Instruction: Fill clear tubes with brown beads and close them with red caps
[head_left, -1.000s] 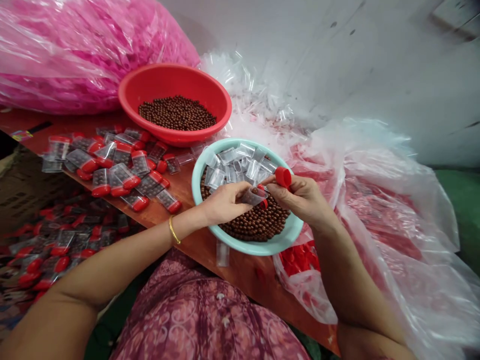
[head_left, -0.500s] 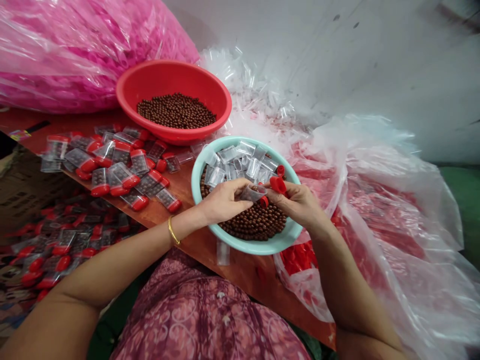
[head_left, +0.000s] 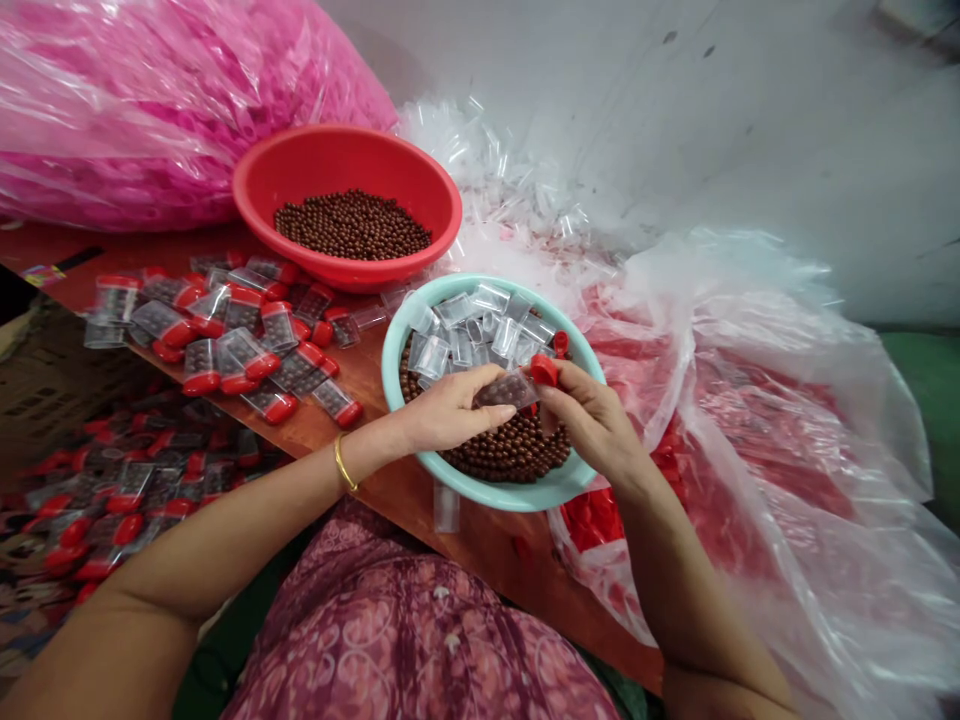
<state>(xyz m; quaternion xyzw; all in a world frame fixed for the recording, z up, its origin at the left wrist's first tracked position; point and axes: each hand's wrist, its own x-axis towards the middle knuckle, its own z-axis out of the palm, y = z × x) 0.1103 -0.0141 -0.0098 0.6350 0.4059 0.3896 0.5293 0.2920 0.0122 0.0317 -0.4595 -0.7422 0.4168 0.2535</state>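
Red cap (head_left: pixel 544 370) has shifted nearer the end of your clear case (head_left: pixel 514 390) | your left grip (head_left: pixel 454 408): pinching the case, brown beads (head_left: pixel 495 391) inside | your right grip (head_left: pixel 596 415): pinching the cap | case: held above the pale blue bowl (head_left: pixel 510 496) | advice: tilt that end up and square the cap, lest beads spill.

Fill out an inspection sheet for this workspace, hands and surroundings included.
Surface: orange-red tabletop, partly covered.
Job's things: pale green basin with brown beads and loose clear containers.
Clutter: red-capped containers heaped at left; lone clear tube at the near edge.
Hands: left hand holds a container with beads inside; right hand holds a red cap near its end.
Cables: nothing seen clearly.
Surroundings: red basin of beads, pink bag, translucent bags, pale wall.
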